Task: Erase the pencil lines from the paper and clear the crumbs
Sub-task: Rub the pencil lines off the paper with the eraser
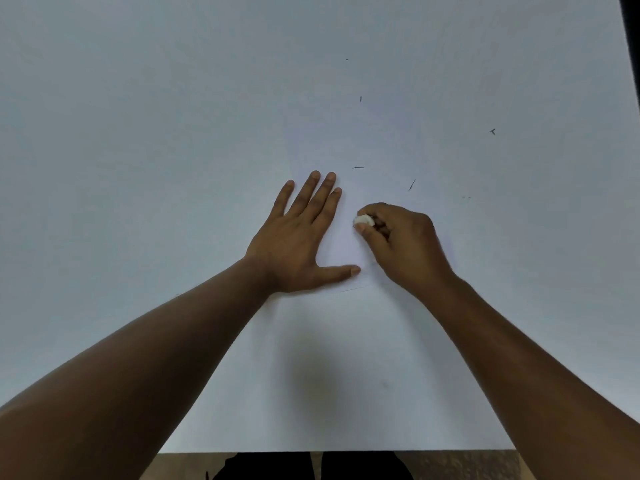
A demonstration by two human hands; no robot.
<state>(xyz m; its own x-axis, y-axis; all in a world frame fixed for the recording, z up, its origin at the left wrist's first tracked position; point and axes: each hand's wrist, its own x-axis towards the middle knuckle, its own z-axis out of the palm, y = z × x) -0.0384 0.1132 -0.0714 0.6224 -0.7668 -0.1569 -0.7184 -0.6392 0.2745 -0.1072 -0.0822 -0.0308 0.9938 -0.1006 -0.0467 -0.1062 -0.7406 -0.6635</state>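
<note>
Head view, left hand (294, 237) flat with fingers straight on paper (346, 244); right hand (401, 244) pinching white eraser (363, 220); dark crumbs (358, 167) scattered beyond

A white worktop (138, 133) fills nearly the whole view under soft, even light. Below its near edge shows a strip of brown mottled floor (457, 465). A dark band (632, 46) runs down the upper right corner.

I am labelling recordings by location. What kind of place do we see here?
Probably a plain desk or worktable indoors. A white tabletop fills the view, a left hand lies flat on it, and the right hand pinches a white eraser. Floor shows beyond the near edge.
</note>
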